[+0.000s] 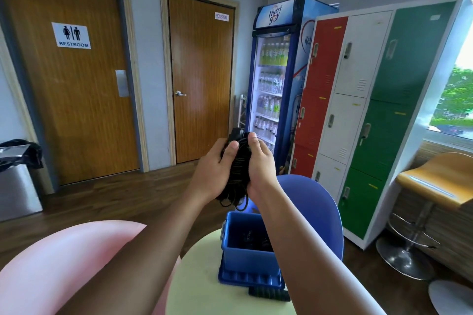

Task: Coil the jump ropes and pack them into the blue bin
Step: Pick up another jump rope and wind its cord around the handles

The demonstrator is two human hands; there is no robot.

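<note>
Your two forearms reach out from the bottom of the view, over a pink rounded seat on the left and a pale yellow round table. At their ends, your left hand and right hand face each other and grip the same thing between them: a thick bundle of black jump rope. Fingers on both sides are curled round the coils, and both thumbs lie over the near side of the bundle, close together near its top. A dark handle end pokes up above your fingers, and a few loose loops hang below your wrists.

You hold the bundle in the air, apart from the blue bin, which appears just below it in the view. That bin stands open on the table, resting on a flat blue lid; dark shapes lie inside it, too shadowed to make out. A black ridged object sits at the lid's near edge.

Beyond the table is a blue chair. Further back stand a drinks fridge stocked with bottles and a bank of red, white and green lockers. Two wooden doors are on the far wall – the restroom door and a second door. A steel waste bin is at far left, a bar stool at right.
</note>
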